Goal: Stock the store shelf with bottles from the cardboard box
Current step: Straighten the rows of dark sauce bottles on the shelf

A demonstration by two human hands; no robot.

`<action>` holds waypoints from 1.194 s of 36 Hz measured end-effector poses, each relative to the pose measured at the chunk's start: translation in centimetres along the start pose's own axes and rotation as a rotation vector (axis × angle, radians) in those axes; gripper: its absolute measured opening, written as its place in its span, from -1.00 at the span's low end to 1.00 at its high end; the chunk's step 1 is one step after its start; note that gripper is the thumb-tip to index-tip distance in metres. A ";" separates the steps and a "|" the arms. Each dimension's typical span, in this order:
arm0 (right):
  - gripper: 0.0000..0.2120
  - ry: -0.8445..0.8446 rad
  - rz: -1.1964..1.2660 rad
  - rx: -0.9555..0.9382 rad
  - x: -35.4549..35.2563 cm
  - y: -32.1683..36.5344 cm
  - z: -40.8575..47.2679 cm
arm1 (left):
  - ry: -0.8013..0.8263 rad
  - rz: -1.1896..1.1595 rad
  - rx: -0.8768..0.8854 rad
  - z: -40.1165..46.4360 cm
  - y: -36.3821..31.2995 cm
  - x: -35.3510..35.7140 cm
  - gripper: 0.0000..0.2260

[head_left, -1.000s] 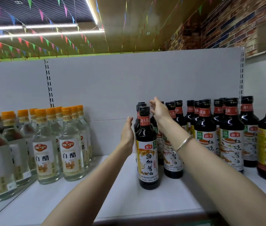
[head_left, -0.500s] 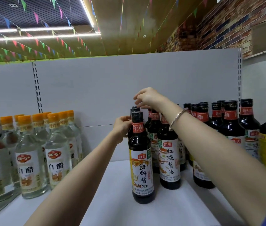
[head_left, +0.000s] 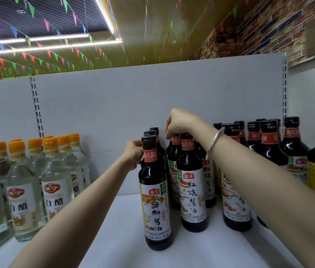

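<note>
Dark soy sauce bottles with black caps stand in rows on the white shelf (head_left: 114, 238). The front bottle of the left row (head_left: 155, 200) has a yellow label. My left hand (head_left: 133, 156) curls round the neck of a bottle just behind it; which bottle it holds is partly hidden. My right hand (head_left: 181, 122) reaches down from above and pinches the cap of a bottle (head_left: 175, 141) behind the front bottle of the second row (head_left: 191, 190). The cardboard box is out of view.
Clear white-vinegar bottles with orange caps (head_left: 56, 190) fill the shelf's left side. More dark bottles (head_left: 295, 151) crowd the right. A grey back panel (head_left: 152, 97) closes the shelf behind. Bare shelf lies between the vinegar and the soy sauce.
My right hand rose and its fingers curled down onto a bottle cap. My left hand went from open beside the row to gripping a neck. The view came closer.
</note>
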State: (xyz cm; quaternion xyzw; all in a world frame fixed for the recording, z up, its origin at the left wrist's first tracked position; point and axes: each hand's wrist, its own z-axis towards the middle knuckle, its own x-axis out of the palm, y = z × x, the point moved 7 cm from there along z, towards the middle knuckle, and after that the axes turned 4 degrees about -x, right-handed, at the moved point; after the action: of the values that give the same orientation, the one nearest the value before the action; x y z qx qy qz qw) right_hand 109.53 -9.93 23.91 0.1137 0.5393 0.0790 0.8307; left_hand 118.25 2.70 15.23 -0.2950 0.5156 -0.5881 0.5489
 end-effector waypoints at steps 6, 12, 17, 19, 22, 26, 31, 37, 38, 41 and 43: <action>-0.68 0.011 -0.070 0.022 1.3 -0.5 -0.6 | -0.003 -0.059 -0.035 -0.1 0.1 0.0 -0.86; -0.73 -0.059 -0.147 0.008 1.0 -0.4 -1.6 | 0.021 -0.170 0.011 -0.6 -0.7 0.9 -0.86; -0.74 -0.099 -0.187 0.008 0.8 -0.3 -1.9 | 0.048 -0.187 0.022 -0.5 -0.8 1.1 -0.91; -0.75 -0.114 -0.193 0.006 0.8 -0.3 -1.9 | 0.038 -0.193 0.018 -0.3 -0.6 0.9 -0.90; -0.77 -0.158 -0.181 -0.009 0.6 -0.2 -2.0 | 0.041 -0.183 0.037 -0.5 -0.8 1.0 -0.88; -0.80 -0.273 -0.129 -0.063 0.4 0.2 -2.2 | 0.048 -0.166 0.023 -0.9 -0.7 0.9 -0.88; -0.87 -0.435 0.000 -0.281 -0.5 1.3 -3.9 | 0.048 -0.150 -0.011 -1.4 0.3 0.2 -0.95; -0.72 -0.308 0.151 -0.372 0.1 2.1 -4.6 | 0.109 -0.164 0.009 -3.1 1.0 -1.4 -0.72; -0.70 -0.284 0.134 -0.367 0.2 2.2 -4.6 | 0.131 -0.140 0.007 -3.4 1.1 -1.6 -0.71; -0.71 -0.213 0.095 -0.352 0.2 2.5 -4.5 | 0.229 -0.071 -0.008 -4.5 1.3 -2.0 -0.67; -0.72 -0.160 0.066 -0.339 0.4 2.8 -4.3 | 0.298 -0.034 -0.028 -5.0 1.5 -1.8 -0.65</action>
State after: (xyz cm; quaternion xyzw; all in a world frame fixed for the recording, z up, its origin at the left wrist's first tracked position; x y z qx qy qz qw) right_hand 105.76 -6.66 22.62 -0.0043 0.4464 0.1868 0.8751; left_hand 114.58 6.05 12.71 -0.2207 0.5943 -0.6274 0.4522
